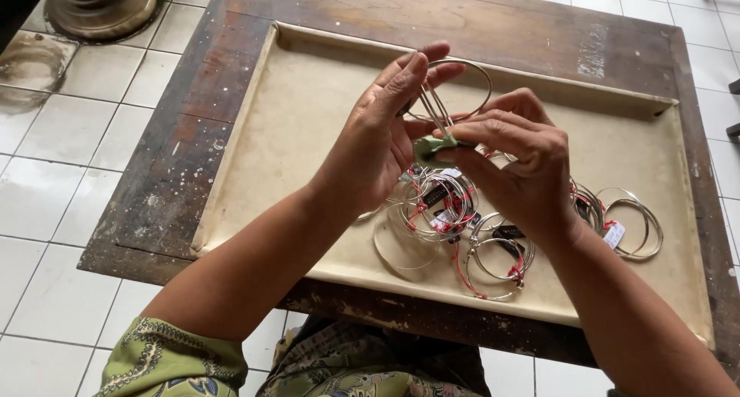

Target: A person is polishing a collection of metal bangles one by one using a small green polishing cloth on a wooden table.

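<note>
Your left hand (pixel 378 146) grips the bangles (pixel 455 89), right hand (pixel 512 162) pinches the green cloth (pixel 432 145): rub evenly, keeping rings steady over the tray (pixel 293 119).

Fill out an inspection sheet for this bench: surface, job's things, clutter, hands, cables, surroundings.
Surface: beige tray with a raised rim on a worn dark wooden table; the tray is stained.
Job's things: thin metal bangles held above the tray; small green cloth pressed against them.
Clutter: tagged bangle bundles tied with red thread lie in the tray; another pair lies at the right.
Hands: left hand holds the bangles upright; right hand pinches the green cloth on them.
Cables: nothing seen.
Surroundings: white tiled floor; round metal base at the top left.
</note>
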